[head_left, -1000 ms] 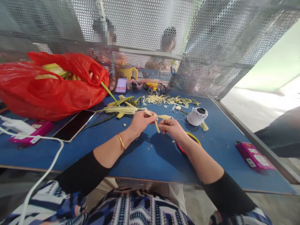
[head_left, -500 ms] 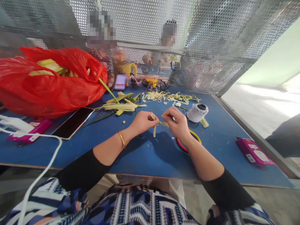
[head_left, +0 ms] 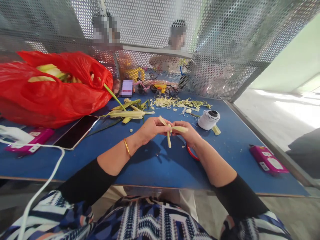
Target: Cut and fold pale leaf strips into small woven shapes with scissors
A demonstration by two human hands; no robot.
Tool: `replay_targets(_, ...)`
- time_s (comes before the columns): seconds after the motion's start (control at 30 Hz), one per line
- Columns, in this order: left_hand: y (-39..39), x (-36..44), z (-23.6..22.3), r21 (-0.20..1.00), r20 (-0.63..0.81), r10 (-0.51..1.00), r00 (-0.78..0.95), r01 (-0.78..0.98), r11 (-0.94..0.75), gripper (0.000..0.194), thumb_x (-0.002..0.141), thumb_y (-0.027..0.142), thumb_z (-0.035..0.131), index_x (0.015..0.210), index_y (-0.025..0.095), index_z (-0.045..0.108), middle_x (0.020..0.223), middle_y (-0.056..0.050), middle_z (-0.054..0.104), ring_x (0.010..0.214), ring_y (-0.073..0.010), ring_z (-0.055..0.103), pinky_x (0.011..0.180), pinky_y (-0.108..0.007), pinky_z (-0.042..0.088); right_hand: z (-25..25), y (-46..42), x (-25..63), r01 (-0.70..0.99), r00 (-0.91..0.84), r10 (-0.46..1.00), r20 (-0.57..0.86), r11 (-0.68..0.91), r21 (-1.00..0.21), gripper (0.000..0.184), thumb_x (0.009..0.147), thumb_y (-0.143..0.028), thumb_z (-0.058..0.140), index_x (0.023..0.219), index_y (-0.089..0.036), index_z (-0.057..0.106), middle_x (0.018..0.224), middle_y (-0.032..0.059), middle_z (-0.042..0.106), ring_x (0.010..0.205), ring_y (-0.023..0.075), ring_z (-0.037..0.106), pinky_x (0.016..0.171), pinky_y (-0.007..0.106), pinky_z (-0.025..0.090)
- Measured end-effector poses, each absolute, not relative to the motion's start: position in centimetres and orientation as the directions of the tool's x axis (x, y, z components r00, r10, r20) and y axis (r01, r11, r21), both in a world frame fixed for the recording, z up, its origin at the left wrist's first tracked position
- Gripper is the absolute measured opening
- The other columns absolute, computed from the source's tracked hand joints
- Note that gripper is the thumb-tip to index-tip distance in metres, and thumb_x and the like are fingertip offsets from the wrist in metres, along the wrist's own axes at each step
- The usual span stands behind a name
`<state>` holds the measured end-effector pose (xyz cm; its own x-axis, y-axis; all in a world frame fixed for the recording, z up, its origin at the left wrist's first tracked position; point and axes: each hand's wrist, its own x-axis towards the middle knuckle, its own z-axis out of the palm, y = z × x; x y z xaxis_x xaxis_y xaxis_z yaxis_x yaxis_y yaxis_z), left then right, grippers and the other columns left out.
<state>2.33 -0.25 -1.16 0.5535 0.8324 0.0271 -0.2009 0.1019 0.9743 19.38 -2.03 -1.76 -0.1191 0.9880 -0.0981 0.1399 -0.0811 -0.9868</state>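
Observation:
Pale yellow-green leaf strips [head_left: 180, 129] cross each other in front of me above the table, their ends pointing several ways. Pinched between thumb and fingers of my left hand [head_left: 153, 129] is the crossing point. My right hand [head_left: 188, 134] is closed at the other side of the crossing, its fingertips partly hidden behind the strips; one strip lies across its fingers. A cone of white thread [head_left: 209, 120] stands just beyond my right hand. Under my right wrist a red ring-shaped piece [head_left: 192, 154] shows only in part.
Leaf strips [head_left: 130, 114] and trimmed scraps [head_left: 170, 102] lie beyond my hands on the blue table [head_left: 155, 173]. At left are a red plastic bag [head_left: 75, 96], a phone [head_left: 76, 133] and a magenta pack [head_left: 32, 141]. Another magenta pack [head_left: 268, 159] sits right. Perforated metal panels [head_left: 150, 30] rise behind.
My right hand has lowered and moved in against the strips, from a raised pinch just to their right. The strips now spread more openly, one lying over my right fingers.

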Motion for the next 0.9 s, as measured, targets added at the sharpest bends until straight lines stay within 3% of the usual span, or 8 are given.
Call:
replay_targets(0.17,0.1,2.5,-1.3,0.961,-0.013,0.936,0.352,-0.253,0.108,0.018,0.058,0.022,0.079,0.069,0.013,0.068,0.063,0.001,0.068,0.06,-0.0136,0.064,0.067,-0.03,0.055,-2.5,-2.2,18.5,0.088,-0.069,0.991,-0.114,-0.108,-0.99,0.028,0.051,-0.041,0.077,0.06,-0.019,0.064,0.057,-0.0021,0.06,0.053,0.0104,0.05,0.057,0.027,0.042)
replay_targets(0.3,0.4,2.6,-1.3,0.978,-0.044,0.98,0.195,-0.191,0.082,0.007,0.064,0.017,0.073,0.067,0.014,0.067,0.06,0.002,0.065,0.058,-0.0114,0.061,0.067,-0.028,0.054,-2.1,-2.6,18.2,0.134,-0.076,0.996,-0.041,-0.031,-0.99,0.023,0.058,-0.039,0.071,0.06,-0.019,0.062,0.052,-0.0025,0.057,0.051,0.0105,0.049,0.057,0.027,0.041)
replay_targets(0.47,0.6,2.4,-1.5,0.986,0.093,0.991,0.097,0.129,-0.105,0.003,0.068,0.016,0.069,0.069,0.015,0.071,0.061,0.001,0.068,0.059,-0.0129,0.061,0.061,-0.024,0.048,-1.2,-3.7,17.8,0.396,-0.043,0.983,0.179,0.181,-0.9,0.017,0.073,-0.032,0.06,0.061,-0.021,0.055,0.053,-0.0026,0.055,0.053,0.0122,0.047,0.057,0.027,0.038)
replay_targets(0.57,0.3,2.3,-1.8,0.897,0.231,0.964,0.13,0.356,-0.263,0.01,0.072,0.016,0.066,0.075,0.016,0.075,0.07,-0.001,0.073,0.065,-0.0146,0.064,0.06,-0.024,0.045,-1.0,-4.4,17.6,0.608,-0.042,0.918,0.395,0.337,-0.719,0.015,0.079,-0.027,0.057,0.065,-0.021,0.055,0.063,-0.0003,0.057,0.06,0.0136,0.049,0.059,0.027,0.037)
replay_targets(0.63,0.0,2.4,-2.0,0.824,0.293,0.94,0.175,0.452,-0.341,0.014,0.075,0.016,0.064,0.079,0.017,0.076,0.075,-0.002,0.075,0.068,-0.0152,0.066,0.063,-0.024,0.045,-1.1,-4.4,17.6,0.64,-0.059,0.881,0.47,0.394,-0.659,0.014,0.081,-0.025,0.054,0.068,-0.022,0.056,0.074,0.0022,0.061,0.067,0.0148,0.054,0.063,0.028,0.039)
replay_targets(0.7,-0.3,2.5,-2.1,0.751,0.337,0.914,0.226,0.521,-0.406,0.015,0.077,0.016,0.062,0.081,0.019,0.077,0.078,-0.003,0.076,0.072,-0.0156,0.067,0.065,-0.025,0.045,-1.3,-4.1,17.7,0.559,-0.039,0.899,0.436,0.382,-0.737,0.014,0.082,-0.027,0.053,0.069,-0.022,0.056,0.077,0.0032,0.064,0.071,0.0158,0.058,0.067,0.029,0.043)
replay_targets(0.8,-0.6,2.6,-2.3,0.64,0.388,0.876,0.286,0.6,-0.48,0.016,0.079,0.014,0.062,0.081,0.019,0.077,0.081,-0.003,0.076,0.075,-0.0158,0.068,0.067,-0.025,0.045,-1.9,-3.1,18.1,0.307,-0.014,0.965,0.261,0.252,-0.918,0.016,0.08,-0.034,0.057,0.07,-0.022,0.054,0.07,0.0014,0.066,0.068,0.0161,0.062,0.066,0.03,0.047)
replay_targets(0.9,-0.8,2.6,-2.2,0.523,0.428,0.829,0.361,0.649,-0.553,0.017,0.081,0.013,0.061,0.084,0.018,0.077,0.084,-0.004,0.075,0.077,-0.0164,0.067,0.069,-0.026,0.046,-2.3,-2.4,18.3,0.119,-0.023,0.982,0.186,0.187,-0.975,0.021,0.074,-0.04,0.064,0.07,-0.022,0.053,0.064,-0.0014,0.063,0.062,0.0144,0.062,0.063,0.029,0.049)
